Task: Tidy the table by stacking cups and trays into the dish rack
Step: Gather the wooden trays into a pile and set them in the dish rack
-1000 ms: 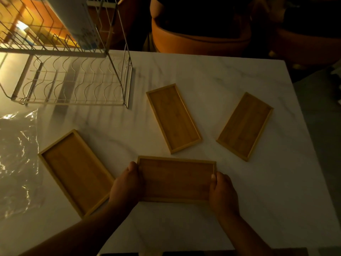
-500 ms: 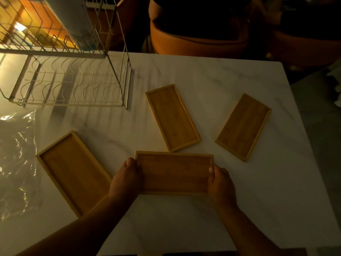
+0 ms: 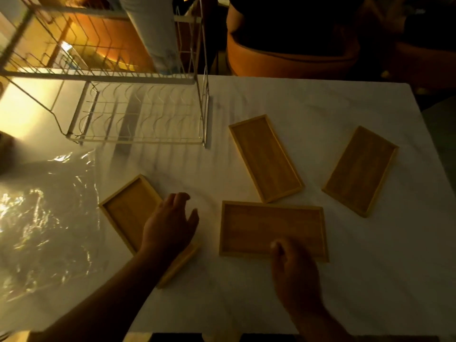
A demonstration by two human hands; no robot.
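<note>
No legible text anywhere.

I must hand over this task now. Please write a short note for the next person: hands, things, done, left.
Left hand: open, over the left tray.
Right hand: blurred, at the front edge of the near tray; grip unclear.
Middle tray and right tray lie flat on the table, apart.
Done: no tray is in the dish rack yet.
Left: rack all four trays.
</note>
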